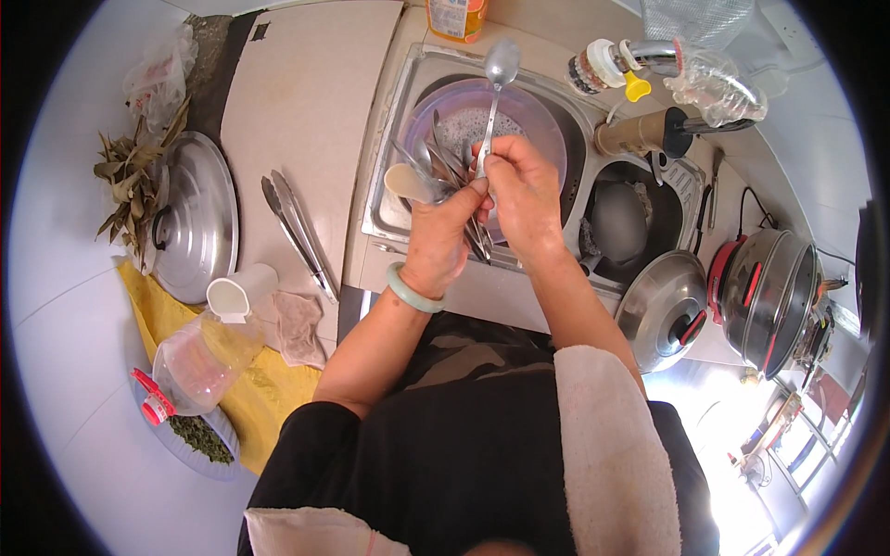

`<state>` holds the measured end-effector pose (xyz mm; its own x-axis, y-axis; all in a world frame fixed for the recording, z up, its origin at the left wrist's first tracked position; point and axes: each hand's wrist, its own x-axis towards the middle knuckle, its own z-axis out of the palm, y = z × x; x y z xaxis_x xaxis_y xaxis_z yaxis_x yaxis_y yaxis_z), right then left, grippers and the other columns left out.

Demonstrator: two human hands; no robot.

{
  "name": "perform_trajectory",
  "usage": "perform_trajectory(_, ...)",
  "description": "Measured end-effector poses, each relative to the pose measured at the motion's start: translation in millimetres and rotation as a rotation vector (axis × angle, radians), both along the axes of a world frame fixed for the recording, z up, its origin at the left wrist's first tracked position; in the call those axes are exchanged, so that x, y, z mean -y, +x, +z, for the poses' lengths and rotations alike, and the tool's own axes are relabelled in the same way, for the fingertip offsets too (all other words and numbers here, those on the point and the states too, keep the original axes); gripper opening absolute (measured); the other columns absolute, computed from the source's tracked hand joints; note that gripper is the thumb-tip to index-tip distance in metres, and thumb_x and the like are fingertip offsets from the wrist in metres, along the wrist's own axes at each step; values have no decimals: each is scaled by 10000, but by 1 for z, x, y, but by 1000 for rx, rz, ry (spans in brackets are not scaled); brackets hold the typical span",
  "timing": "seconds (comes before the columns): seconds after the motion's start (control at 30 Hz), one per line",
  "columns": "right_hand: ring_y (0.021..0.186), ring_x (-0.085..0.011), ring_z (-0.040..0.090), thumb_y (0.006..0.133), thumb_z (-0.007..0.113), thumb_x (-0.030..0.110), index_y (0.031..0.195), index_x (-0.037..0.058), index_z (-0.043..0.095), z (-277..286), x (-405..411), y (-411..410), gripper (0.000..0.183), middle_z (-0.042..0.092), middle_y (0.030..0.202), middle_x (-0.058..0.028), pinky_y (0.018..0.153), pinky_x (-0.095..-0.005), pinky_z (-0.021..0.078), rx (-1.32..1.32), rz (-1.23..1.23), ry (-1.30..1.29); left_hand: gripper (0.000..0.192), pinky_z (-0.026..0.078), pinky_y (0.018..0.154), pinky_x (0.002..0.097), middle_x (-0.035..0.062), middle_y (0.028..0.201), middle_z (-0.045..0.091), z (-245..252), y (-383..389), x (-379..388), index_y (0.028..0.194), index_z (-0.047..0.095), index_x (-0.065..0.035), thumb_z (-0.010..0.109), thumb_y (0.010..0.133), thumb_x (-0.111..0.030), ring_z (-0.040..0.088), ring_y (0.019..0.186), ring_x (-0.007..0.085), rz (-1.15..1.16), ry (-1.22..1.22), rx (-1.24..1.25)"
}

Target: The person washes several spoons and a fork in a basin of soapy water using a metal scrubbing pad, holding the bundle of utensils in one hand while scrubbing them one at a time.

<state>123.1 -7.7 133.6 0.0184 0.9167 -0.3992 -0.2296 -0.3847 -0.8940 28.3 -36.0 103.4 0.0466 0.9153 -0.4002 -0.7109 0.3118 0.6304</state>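
Observation:
Over the left sink bowl, my left hand [445, 233] grips a bundle of metal spoons and other utensils [445, 163], among them one with a pale rounded end [405, 182]. My right hand [521, 194] is beside it and pinches the handle of a metal spoon [502, 64], whose bowl points away from me. The left thumb touches the lower part of that handle. Beneath both hands a translucent purplish basin [549, 132] with sudsy water sits in the stainless steel sink [410, 76]. My fingers hide parts of the bundle.
The right sink bowl holds a rounded dark object [619, 221]. A faucet [653, 57] hangs over the back. Metal tongs [299, 233], a large lid [201, 222], a white cup [240, 292] and a cloth [299, 328] are at left. Another lid [660, 309] and a pot [765, 299] stand at right.

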Motion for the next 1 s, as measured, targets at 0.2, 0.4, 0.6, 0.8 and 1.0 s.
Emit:
perform_trajectory(0.2,511,-77,498,844,466,45,947,-4,565,0,0,0,151,565,731,-47,410,-224,421,2,18,15,154,434,599,211,29,827,602,-2,-3,0,1011,576,-11,534,863,-17,555,695,90,-52,51,-47)
perform_trajectory(0.4,642,-93,514,860,474,51,943,-6,569,0,-15,3,138,560,806,-45,544,-226,427,130,-26,84,104,428,592,229,37,774,590,-4,-3,3,950,563,-21,560,847,-8,542,671,114,-74,22,-80)
perform_trajectory(0.6,746,-88,507,849,498,53,914,0,571,2,-20,5,111,558,809,-33,682,-232,414,200,-30,202,95,428,585,238,36,750,571,-1,-1,5,924,558,-33,586,835,-16,531,657,122,-43,-6,-73)
perform_trajectory(0.8,769,-93,510,837,509,42,905,-5,569,-3,-19,3,103,560,814,-36,722,-235,408,187,-46,236,100,428,586,231,30,763,570,0,-1,3,923,555,-40,584,833,-7,533,665,117,-39,4,-84)
perform_trajectory(1.0,787,-94,511,828,512,39,894,-4,569,-2,-19,3,97,563,813,-38,738,-238,406,190,-49,227,104,426,593,229,29,785,572,-2,-1,3,930,554,-45,575,837,-4,530,677,111,-52,23,-78)
